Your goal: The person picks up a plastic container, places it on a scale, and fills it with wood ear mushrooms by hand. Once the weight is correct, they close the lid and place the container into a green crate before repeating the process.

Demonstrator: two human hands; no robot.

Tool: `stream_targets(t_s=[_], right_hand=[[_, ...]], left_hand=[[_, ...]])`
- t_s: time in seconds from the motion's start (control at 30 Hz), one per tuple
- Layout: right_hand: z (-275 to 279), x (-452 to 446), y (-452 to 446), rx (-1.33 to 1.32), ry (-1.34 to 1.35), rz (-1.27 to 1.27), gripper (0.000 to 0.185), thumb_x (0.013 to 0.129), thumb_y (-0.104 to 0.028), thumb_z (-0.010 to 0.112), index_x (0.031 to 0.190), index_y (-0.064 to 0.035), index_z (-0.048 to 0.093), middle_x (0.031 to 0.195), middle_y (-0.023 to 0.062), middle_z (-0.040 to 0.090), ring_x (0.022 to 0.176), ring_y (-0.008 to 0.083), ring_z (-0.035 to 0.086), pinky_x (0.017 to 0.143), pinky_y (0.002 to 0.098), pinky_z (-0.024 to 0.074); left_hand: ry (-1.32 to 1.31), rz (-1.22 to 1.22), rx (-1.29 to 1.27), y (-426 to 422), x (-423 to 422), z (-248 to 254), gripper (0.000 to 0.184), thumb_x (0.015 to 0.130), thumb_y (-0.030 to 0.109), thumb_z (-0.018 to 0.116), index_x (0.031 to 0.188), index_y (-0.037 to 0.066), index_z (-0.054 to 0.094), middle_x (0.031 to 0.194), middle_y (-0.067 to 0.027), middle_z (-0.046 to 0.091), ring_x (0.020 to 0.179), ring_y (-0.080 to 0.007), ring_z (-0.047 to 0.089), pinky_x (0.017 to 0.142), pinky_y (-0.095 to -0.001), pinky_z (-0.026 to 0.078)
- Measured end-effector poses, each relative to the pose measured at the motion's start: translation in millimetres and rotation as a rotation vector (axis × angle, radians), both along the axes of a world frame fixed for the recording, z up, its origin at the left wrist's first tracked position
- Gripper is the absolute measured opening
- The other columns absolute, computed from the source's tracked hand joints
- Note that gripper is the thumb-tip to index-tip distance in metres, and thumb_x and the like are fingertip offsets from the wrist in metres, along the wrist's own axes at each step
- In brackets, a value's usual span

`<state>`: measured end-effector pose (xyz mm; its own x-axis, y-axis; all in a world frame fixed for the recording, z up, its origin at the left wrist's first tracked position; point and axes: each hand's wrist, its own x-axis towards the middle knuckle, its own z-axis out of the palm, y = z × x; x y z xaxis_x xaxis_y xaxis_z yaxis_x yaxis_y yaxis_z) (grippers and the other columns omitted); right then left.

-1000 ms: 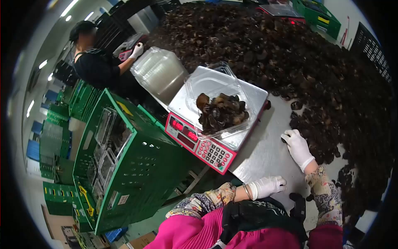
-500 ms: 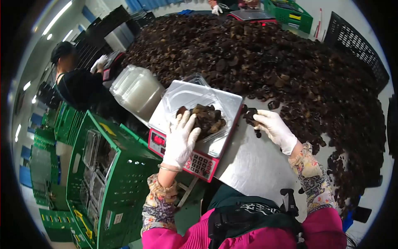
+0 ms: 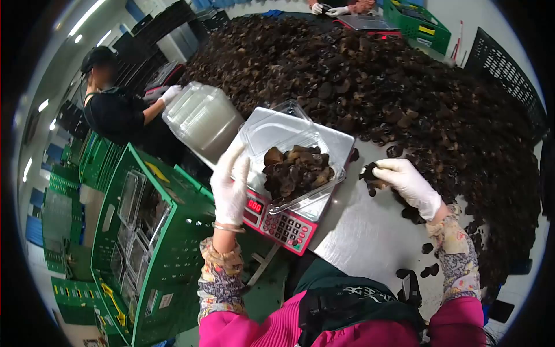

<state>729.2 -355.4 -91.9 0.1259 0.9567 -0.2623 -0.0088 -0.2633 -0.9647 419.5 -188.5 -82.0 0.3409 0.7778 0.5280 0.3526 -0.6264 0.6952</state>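
On the metal plate of a red digital scale (image 3: pixel 289 228) rests a clear plastic clamshell box (image 3: pixel 326 188), its lid folded back. A heap of brown-black wood ear mushrooms (image 3: pixel 298 173) fills the box. My left hand (image 3: pixel 231 185), in a white glove, is raised at the scale's left edge, fingers apart and holding nothing. Above the metal table (image 3: pixel 352 225), right of the scale, my gloved right hand (image 3: pixel 407 185) pinches a few dark wood ear mushrooms (image 3: pixel 370 179). Red digits glow on the scale's display.
A large mushroom pile (image 3: pixel 358 81) covers the table's far and right side. Stacked clear boxes (image 3: pixel 202 118) stand left of the scale. A green crate (image 3: pixel 173 248) with packed boxes is at the lower left. Co-workers stand at left (image 3: pixel 115 110) and at the far side.
My left hand has come off the mushrooms in the box and moved left, fingers spread. My right hand still holds mushrooms. The left co-worker's hand has reached to the stacked boxes.
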Motion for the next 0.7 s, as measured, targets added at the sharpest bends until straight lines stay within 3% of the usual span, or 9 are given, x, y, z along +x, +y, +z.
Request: stream_targets(t_s=[0.1, 0.17, 0.3, 0.33, 0.37, 0.4, 0.53, 0.6, 0.7], right_hand=[[9, -7, 9, 0.154, -0.16, -0.049, 0.022, 0.096, -0.017, 0.054, 0.102, 0.0013, 0.066, 0.079, -0.0013, 0.059, 0.074, 0.0062, 0.053, 0.072, 0.0209, 0.0444], [14, -37, 28, 0.404, -0.36, -0.156, 0.028, 0.095, -0.014, 0.054, 0.116, 0.0033, 0.06, 0.102, 0.0104, 0.063, 0.086, 0.0142, 0.06, 0.083, 0.025, 0.0463], [-1, -85, 78, 0.916, -0.879, -0.098, 0.034, 0.09, -0.015, 0.057, 0.121, -0.0003, 0.058, 0.119, 0.0158, 0.059, 0.107, 0.0289, 0.057, 0.096, 0.037, 0.043], [-3, -95, 86, 0.829, -0.992, 0.058, 0.033, 0.089, -0.014, 0.058, 0.12, -0.0015, 0.059, 0.119, 0.0159, 0.06, 0.111, 0.0302, 0.056, 0.098, 0.0392, 0.0422], [-9, -102, 91, 0.735, -1.1, 0.216, 0.032, 0.089, -0.014, 0.06, 0.118, -0.0027, 0.06, 0.12, 0.0159, 0.06, 0.114, 0.0315, 0.054, 0.1, 0.0415, 0.0413], [-30, -105, 96, 0.788, -1.227, 0.27, 0.035, 0.088, -0.019, 0.061, 0.119, -0.003, 0.06, 0.122, 0.0165, 0.059, 0.117, 0.0318, 0.053, 0.103, 0.0425, 0.0377], [-5, -85, 87, 0.895, -0.81, 0.023, 0.031, 0.094, -0.022, 0.056, 0.118, -0.0022, 0.061, 0.118, 0.015, 0.062, 0.111, 0.0318, 0.057, 0.101, 0.0401, 0.0399], [-1, -70, 67, 0.667, -0.556, -0.16, 0.031, 0.097, -0.024, 0.053, 0.116, -0.0004, 0.061, 0.107, 0.0143, 0.065, 0.1, 0.0255, 0.062, 0.088, 0.0345, 0.0472], [-30, -38, 49, 0.289, -0.252, -0.293, 0.04, 0.1, -0.033, 0.047, 0.114, 0.0016, 0.062, 0.091, 0.0081, 0.065, 0.083, 0.0144, 0.062, 0.072, 0.0273, 0.05]], left_hand=[[-0.295, 0.167, -0.2, 27, -17, -9, 0.033, 0.098, 0.021, 0.053, 0.122, -0.001, 0.059, 0.12, -0.0134, 0.062, 0.113, -0.0212, 0.058, 0.099, -0.0317, 0.042], [-0.367, 0.175, -0.203, 47, -20, -18, 0.038, 0.101, 0.026, 0.049, 0.124, -0.002, 0.058, 0.122, -0.0132, 0.062, 0.114, -0.0203, 0.057, 0.101, -0.0311, 0.04], [-0.232, 0.2, -0.366, 70, -11, -31, 0.047, 0.101, 0.035, 0.046, 0.127, -0.003, 0.056, 0.124, -0.0153, 0.06, 0.119, -0.0209, 0.053, 0.101, -0.0289, 0.039], [-0.148, 0.209, -0.373, 82, -12, -49, 0.052, 0.101, 0.039, 0.044, 0.128, -0.005, 0.054, 0.126, -0.0156, 0.059, 0.116, -0.0205, 0.054, 0.1, -0.029, 0.039], [-0.257, 0.105, -0.612, 100, -17, -69, 0.064, 0.098, 0.051, 0.045, 0.132, -0.003, 0.051, 0.127, -0.0102, 0.056, 0.119, -0.0179, 0.047, 0.104, -0.0309, 0.031], [-0.244, 0.063, -0.683, 85, -4, -53, 0.064, 0.098, 0.05, 0.046, 0.133, -0.003, 0.049, 0.128, -0.0098, 0.055, 0.12, -0.0174, 0.045, 0.105, -0.0306, 0.03], [-0.422, -0.009, -0.807, 73, 6, -44, 0.061, 0.1, 0.045, 0.044, 0.139, -0.001, 0.04, 0.137, -0.0109, 0.047, 0.121, -0.0178, 0.042, 0.105, -0.0326, 0.029], [-0.691, -0.27, -0.658, 79, -4, -59, 0.059, 0.103, 0.043, 0.032, 0.142, -0.001, 0.034, 0.138, -0.0174, 0.045, 0.124, -0.023, 0.042, 0.11, -0.0361, 0.028], [-0.534, -0.19, -0.458, 33, 2, -20, 0.069, 0.1, 0.055, 0.026, 0.138, -0.001, 0.04, 0.134, -0.0188, 0.05, 0.132, -0.0255, 0.04, 0.113, -0.0393, 0.024]])
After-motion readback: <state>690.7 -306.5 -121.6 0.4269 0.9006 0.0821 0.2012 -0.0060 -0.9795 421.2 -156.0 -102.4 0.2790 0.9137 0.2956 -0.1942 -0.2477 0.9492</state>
